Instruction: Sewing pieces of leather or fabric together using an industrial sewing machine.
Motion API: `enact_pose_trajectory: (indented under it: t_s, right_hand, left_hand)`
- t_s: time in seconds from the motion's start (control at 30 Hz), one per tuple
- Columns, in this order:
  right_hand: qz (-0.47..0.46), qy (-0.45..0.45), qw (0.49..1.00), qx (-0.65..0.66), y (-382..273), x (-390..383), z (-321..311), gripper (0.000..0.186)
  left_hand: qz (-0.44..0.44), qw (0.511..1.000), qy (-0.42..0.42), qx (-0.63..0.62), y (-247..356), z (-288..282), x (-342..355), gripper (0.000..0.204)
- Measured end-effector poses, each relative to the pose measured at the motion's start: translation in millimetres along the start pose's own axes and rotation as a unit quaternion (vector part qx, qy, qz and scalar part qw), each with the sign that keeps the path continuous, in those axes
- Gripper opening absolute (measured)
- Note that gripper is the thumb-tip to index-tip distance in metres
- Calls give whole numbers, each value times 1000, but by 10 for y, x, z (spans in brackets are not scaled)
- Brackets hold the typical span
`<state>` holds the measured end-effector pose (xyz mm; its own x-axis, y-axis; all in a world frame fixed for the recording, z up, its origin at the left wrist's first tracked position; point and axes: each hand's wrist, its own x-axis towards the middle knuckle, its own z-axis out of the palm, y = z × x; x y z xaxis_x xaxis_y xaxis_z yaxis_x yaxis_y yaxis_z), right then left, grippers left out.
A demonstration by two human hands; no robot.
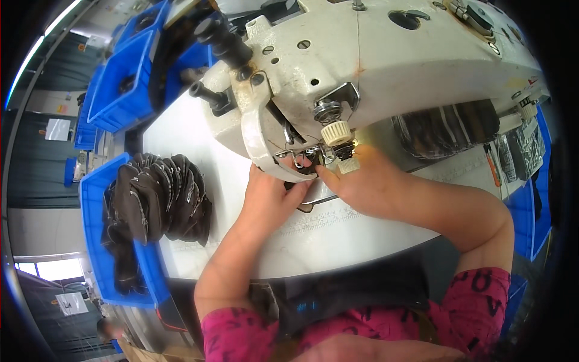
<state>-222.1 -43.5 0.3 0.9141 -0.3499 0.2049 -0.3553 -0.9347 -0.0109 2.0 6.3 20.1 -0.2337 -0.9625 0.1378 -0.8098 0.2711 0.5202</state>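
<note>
White table (pixel 289 253) | dark cloth (pixel 306 208) lay under the sewing machine (pixel 386 66), between left hand (pixel 268 190) and right hand (pixel 369 181) | both grips hidden, couldn't be told | a slip so close could have nipped skin

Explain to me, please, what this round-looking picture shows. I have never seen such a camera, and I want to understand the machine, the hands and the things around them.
The picture comes from a wide camera on the person's head, looking down; that is why straight edges bend near the rim. The big off-white sewing machine stands in front. From below come two bare forearms, ending in the left hand and the right hand. Both are at a small dark piece near the needle; the machine partly hides their grip, so I cannot tell how each holds it. On the white table, a pile of dark pouches lies at left, by a blue bin. At right lies a dark bundle.
</note>
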Motion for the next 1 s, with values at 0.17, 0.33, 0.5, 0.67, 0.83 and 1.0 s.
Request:
enact_pose_trajectory:
  t_s: [0.17, 0.33, 0.5, 0.67, 0.83, 1.0]
  right_hand:
    - [24, -49, 998, 37, 5, -18, 169, 53]
    - [32, -93, 995, 35, -1, 8, 78, 52]
    - [29, -85, 995, 33, 3, 3, 87, 50]
    - [10, 45, 999, -8, -5, -11, 126, 7]
    - [9, 57, 998, -11, -28, -16, 122, 9]
    - [-6, 23, 1000, 5, -68, -20, 72, 22]
  left_hand:
    - [42, 982, 74, 168, -26, 177, 17, 21]
    - [103, 975, 118, 160, -95, 213, 49, 22]
    - [99, 982, 110, 116, -102, 196, 71, 26]
    - [123, 971, 123, 164, -90, 219, 84, 30]
    - [159, 964, 97, 188, -41, 179, 81, 31]
    - [154, 972, 56, 167, -32, 117, 73, 29]
